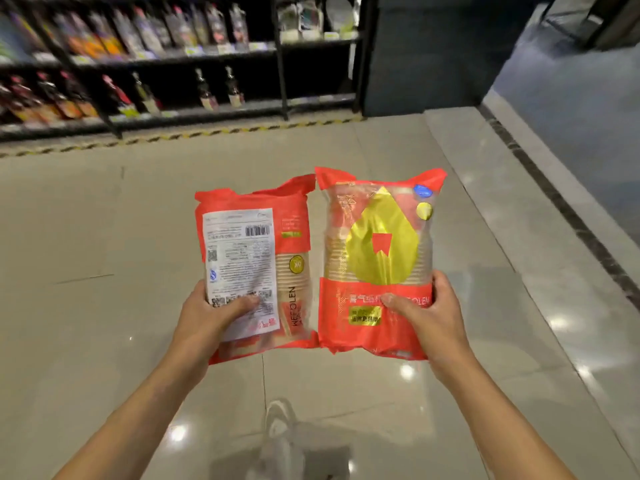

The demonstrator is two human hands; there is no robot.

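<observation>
I hold two red plastic packs of stacked paper cups side by side in front of me, above the floor. My left hand (pixel 211 315) grips the left pack (pixel 256 251) at its lower left, thumb across its white printed label with a barcode. The right pack (pixel 377 244) shows its front, with a yellow drop shape and a red emblem. My right hand (pixel 427 315) grips that pack at its lower right, thumb on the front. The two packs touch along their inner edges.
Dark store shelves (pixel 221 57) with rows of bottles run along the far left and centre. A yellow-black striped line (pixel 194 135) marks the floor before them. Glossy beige tiles (pixel 86 271) spread below, a dark border strip (pixel 561 206) runs at the right. A light shoe (pixel 278 424) shows low centre.
</observation>
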